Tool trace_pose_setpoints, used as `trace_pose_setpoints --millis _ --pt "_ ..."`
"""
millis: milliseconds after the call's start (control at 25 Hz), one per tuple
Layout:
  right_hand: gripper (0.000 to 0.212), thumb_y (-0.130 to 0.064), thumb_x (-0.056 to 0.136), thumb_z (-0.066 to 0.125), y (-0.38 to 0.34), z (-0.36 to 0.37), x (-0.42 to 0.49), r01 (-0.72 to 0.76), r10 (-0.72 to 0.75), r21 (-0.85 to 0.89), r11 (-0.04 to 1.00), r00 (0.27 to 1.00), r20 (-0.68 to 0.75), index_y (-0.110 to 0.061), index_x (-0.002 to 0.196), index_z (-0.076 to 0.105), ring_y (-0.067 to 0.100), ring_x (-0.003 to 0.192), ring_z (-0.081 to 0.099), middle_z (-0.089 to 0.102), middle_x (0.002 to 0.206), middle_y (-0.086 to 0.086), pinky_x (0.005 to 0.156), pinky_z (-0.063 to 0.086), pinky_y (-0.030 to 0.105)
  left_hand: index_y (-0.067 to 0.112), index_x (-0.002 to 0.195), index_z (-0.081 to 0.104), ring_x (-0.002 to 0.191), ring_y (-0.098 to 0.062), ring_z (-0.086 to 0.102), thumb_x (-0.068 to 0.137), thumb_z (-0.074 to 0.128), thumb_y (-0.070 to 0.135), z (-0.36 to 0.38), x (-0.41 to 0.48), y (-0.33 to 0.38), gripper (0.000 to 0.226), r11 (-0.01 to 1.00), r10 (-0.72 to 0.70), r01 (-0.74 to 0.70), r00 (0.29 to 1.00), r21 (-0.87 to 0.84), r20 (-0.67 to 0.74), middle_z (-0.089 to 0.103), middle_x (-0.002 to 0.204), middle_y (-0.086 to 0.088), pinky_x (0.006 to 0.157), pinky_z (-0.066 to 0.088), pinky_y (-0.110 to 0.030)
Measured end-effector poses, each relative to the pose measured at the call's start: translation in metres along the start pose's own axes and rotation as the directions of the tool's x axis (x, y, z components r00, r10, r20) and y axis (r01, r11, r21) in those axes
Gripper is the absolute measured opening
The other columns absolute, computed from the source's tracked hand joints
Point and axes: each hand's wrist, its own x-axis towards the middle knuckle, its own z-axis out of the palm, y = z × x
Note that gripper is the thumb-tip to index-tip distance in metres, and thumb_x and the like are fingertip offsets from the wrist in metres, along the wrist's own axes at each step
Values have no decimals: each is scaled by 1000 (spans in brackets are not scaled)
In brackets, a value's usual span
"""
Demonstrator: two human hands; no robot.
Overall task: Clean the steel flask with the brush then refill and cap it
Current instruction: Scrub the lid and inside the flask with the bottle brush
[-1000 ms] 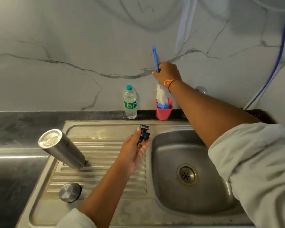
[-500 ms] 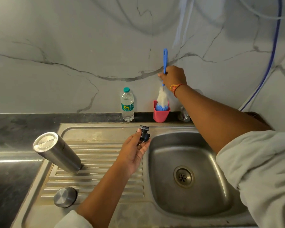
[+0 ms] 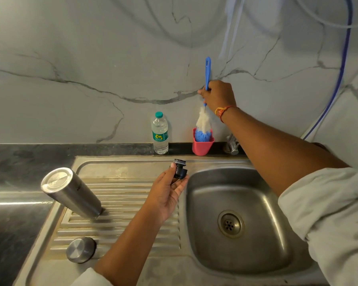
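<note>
Two hands busy: right hand (image 3: 217, 96) reaches to the surface's back edge, fingers gripping the brush (image 3: 207, 69) whose bristles sit in the pink holder (image 3: 203, 146); left hand (image 3: 165, 195), palm-up, pinches the black stopper (image 3: 180, 169); steel flask (image 3: 70, 193) stands on the drainboard (image 3: 132, 205) left side.

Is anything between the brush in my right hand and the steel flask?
The blue-handled bottle brush has its bristle tip inside the pink holder, and the steel flask stands closed-end up on the ribbed drainboard. Nothing else visibly intervenes.
</note>
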Motion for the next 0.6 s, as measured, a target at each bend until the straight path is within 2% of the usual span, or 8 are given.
trace_pose_setpoints --millis 120,320,600 --pt "32 -37 90 69 -4 -14 4 13 -13 5 1000 997 -71 -8 82 61 25 75 71 72 85 10 75 60 41 -5 127 60 97 -30 76 88 74 25 0 1 0 51 1000 6 -6 1000 -20 7 73 107 -24 74 64 -33" --pt "33 -36 91 69 -12 -35 2 62 -49 70 996 985 -168 -7 104 60 22 79 71 72 90 6 77 60 40 -5 127 60 98 -31 76 81 77 28 3 2 -2 59 1000 16 -16 1000 -25 11 76 102 -22 73 63 -32" --pt "31 -36 92 68 -29 -66 -1 107 -76 133 985 972 -222 -8 103 61 21 79 72 72 91 6 76 61 39 -5 125 61 100 -31 76 80 77 27 6 -9 -4 58 999 12 -11 999 -33 32 75 103 -24 73 64 -33"
